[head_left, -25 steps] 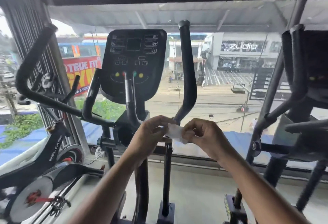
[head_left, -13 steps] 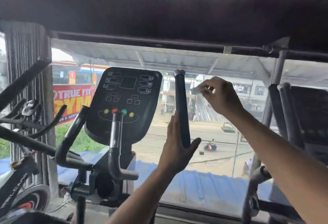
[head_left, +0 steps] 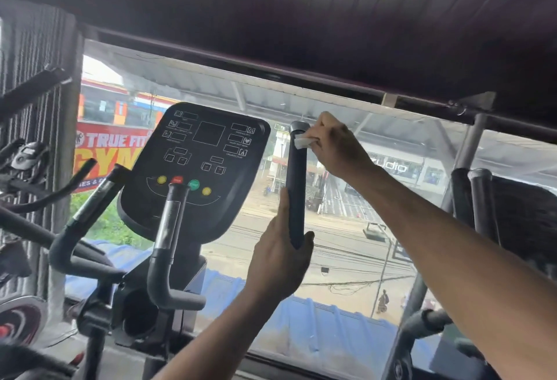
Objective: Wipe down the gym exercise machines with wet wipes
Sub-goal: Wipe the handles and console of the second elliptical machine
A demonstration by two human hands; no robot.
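The upright handle [head_left: 296, 186] wears a matt dark foam-like sleeve with a smooth grey cap. The wipe [head_left: 303, 141] looks like thin, soft white cloth. The console [head_left: 199, 168] is matt black plastic with glossy coloured buttons; the ceiling shows ribbed dark panels.

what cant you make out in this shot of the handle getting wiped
- Head view: most of the wet wipe is covered by the right hand holding it against the upright handle.
- Left hand fingers wrap behind the handle, out of sight.
- Small labels on the console are too small to read.
- The neighbouring machine is cut off by the right edge.
- The bike at left is blurred.
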